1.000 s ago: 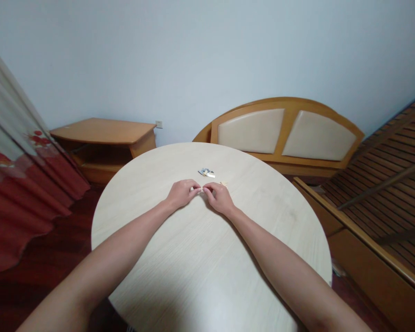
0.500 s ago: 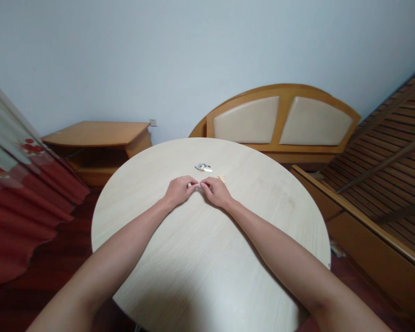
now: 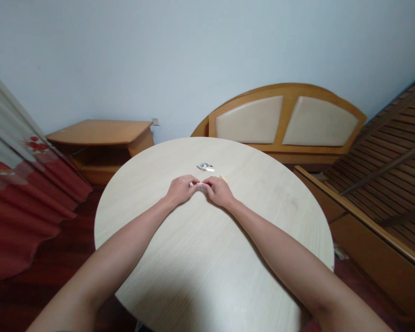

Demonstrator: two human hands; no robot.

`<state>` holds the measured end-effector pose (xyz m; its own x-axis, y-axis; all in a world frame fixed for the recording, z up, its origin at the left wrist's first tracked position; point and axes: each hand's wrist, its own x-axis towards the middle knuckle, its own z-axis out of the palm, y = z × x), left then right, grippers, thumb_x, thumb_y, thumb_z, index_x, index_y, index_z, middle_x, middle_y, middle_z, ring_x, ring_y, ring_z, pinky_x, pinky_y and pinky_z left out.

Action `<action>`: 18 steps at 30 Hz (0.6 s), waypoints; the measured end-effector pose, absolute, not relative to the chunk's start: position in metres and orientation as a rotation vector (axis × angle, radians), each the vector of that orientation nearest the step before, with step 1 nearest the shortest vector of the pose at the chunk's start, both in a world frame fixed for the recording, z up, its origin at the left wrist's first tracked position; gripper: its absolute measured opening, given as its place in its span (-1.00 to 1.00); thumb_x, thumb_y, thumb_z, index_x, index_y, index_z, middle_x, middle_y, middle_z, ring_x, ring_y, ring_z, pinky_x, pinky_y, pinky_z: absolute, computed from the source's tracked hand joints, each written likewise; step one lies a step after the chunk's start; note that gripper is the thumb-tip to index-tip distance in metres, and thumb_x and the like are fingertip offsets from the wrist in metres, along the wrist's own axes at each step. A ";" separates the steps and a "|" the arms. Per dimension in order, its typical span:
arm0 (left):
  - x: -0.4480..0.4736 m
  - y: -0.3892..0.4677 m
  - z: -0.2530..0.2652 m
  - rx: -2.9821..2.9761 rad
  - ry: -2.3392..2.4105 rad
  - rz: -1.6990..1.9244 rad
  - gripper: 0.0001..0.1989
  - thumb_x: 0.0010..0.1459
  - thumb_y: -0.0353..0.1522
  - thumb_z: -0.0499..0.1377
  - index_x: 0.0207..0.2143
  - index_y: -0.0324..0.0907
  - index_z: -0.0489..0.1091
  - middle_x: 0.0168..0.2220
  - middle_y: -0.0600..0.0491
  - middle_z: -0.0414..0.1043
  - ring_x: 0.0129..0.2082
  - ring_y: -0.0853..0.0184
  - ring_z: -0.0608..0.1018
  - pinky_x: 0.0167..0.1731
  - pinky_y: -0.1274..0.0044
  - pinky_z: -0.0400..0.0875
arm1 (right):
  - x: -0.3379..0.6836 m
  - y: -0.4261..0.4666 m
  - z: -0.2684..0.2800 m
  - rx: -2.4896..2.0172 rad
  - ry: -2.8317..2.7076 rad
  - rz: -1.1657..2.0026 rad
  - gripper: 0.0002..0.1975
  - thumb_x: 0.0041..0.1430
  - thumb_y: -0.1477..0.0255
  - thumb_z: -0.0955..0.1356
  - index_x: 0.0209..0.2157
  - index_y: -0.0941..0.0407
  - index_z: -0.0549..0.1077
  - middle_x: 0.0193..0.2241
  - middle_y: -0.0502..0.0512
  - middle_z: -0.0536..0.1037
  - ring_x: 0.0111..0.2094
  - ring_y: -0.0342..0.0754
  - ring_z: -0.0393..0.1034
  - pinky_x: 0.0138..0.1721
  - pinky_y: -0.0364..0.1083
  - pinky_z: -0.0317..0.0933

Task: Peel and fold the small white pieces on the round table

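Over the middle of the round table, my left hand and my right hand meet fingertip to fingertip. Both pinch one small pale piece, whose kind is too small to make out. Just beyond my fingers lies a little heap of grey, white and cream pieces. A flat cream-coloured piece rests on the tabletop behind my right hand, which partly hides it.
A low wooden cabinet stands against the wall at the back left. Behind the table is a headboard with two cream panels. Slatted bed boards lean at the right. A red and white curtain hangs at the left.
The whole view has shifted slightly, so everything sits a little further right. My hands keep their pinch; a bit more of the pale piece shows between the fingertips.
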<state>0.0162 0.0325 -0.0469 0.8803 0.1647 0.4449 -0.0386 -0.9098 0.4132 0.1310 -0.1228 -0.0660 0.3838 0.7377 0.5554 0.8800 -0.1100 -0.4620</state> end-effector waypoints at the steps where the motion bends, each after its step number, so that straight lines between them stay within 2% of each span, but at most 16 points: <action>1: 0.016 0.033 -0.047 2.634 0.098 0.672 -0.81 0.23 -0.27 0.20 -0.22 -0.16 0.56 -0.25 0.02 0.61 -0.31 0.32 0.56 -0.26 0.51 0.38 | 0.131 -0.123 -0.066 -1.885 -1.392 -0.238 -0.84 0.29 0.46 0.31 -0.28 0.14 0.56 -0.32 0.13 0.62 -0.29 -0.02 0.46 -0.19 -0.06 0.24; 18: 0.016 0.033 -0.047 2.620 0.103 0.664 -0.81 0.23 -0.27 0.20 -0.24 -0.15 0.57 -0.26 0.02 0.61 -0.30 0.31 0.57 -0.24 0.50 0.40 | 0.130 -0.123 -0.064 -1.891 -1.365 -0.257 -0.88 0.23 0.46 0.35 -0.25 0.13 0.55 -0.32 0.12 0.61 -0.30 -0.02 0.45 -0.21 -0.06 0.24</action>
